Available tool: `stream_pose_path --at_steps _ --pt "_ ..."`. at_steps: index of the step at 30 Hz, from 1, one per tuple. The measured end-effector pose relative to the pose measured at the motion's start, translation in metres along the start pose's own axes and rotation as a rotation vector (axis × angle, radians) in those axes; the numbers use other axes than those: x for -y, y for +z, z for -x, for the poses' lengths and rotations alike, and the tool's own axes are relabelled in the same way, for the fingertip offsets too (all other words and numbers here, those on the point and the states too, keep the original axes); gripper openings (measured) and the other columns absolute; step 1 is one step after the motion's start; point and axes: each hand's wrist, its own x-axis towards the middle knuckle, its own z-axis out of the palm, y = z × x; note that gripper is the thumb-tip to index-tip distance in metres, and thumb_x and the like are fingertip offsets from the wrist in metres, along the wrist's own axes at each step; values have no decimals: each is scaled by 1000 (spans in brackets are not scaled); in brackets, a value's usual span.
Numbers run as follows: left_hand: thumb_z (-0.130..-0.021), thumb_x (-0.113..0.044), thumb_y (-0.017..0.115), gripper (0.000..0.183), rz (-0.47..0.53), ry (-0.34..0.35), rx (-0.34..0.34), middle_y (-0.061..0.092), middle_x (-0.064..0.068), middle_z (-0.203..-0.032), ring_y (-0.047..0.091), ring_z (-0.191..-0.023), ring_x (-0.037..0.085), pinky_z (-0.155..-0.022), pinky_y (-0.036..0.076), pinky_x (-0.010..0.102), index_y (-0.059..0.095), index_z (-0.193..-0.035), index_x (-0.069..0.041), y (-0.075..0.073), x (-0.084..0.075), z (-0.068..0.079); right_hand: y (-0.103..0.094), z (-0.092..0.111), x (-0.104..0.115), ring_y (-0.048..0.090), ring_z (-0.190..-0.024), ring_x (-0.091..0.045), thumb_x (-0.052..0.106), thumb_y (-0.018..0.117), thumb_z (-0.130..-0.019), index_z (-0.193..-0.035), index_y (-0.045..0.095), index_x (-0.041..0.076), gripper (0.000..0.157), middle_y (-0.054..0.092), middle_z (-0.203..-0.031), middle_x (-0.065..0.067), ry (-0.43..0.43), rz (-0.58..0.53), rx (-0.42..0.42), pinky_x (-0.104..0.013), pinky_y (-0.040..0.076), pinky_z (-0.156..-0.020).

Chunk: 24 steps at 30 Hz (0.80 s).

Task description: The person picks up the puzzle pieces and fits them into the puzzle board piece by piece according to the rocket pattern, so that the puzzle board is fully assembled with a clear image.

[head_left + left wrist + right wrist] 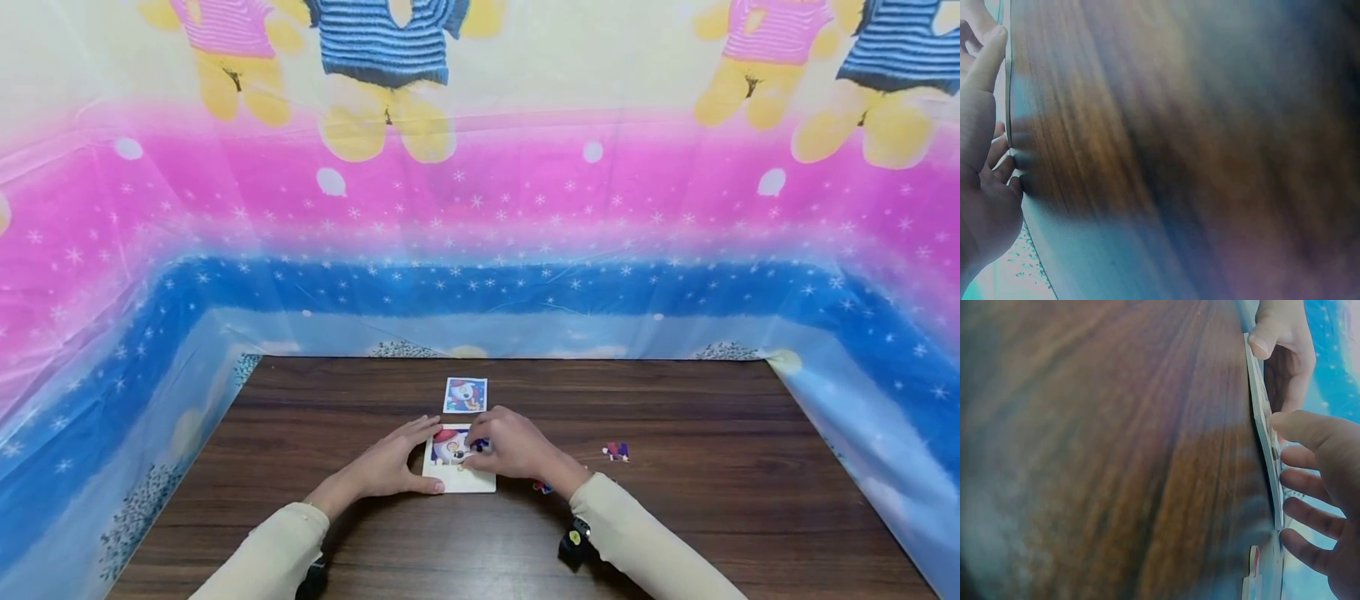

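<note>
The board (471,481) lies on the table (375,533), between both hands, just nearer the person than the picture card (465,396). Left hand (386,460): fingers extended, thumb and fingertips touching the board's left side. Right hand (516,446): fingers bent over the partial picture (447,447); whether they pinch a piece cannot be told. Loose pieces (617,452) lie to the right.

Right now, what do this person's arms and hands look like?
Long cream fabric sleeves cover both arms; the left hand and right hand are ungloved. A small black device with a yellow mark sits by the right sleeve, and a dark object partly shows by the left.
</note>
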Motion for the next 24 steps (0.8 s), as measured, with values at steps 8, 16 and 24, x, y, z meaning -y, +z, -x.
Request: stream_pose_path --at_steps 8,16,24 --pt "-82 -61 79 98 -6 12 3 32 7 -166 22 -155 33 -118 28 62 42 -157 -10 0 0 0 2 -1 1 64 -110 -18 40 79 -89 -114 80 16 34 73 -121 -2 0 16 -6 -32 53 -97" --pt "-82 -60 79 97 -3 12 5 32 6 -166 22 -155 33 -118 28 62 42 -157 -10 0 0 -1 4 -2 3 63 -111 -20 39 79 -89 -109 82 16 30 72 -122 -5 7 38 -10 -34 53 -98" --pt "-82 -61 78 97 -7 8 1 32 5 -166 22 -155 32 -118 28 62 42 -157 -12 1 1 -1 -2 0 3 62 -111 -20 35 74 -94 -113 80 16 27 70 -125 -5 8 4 -1 -34 53 -97"
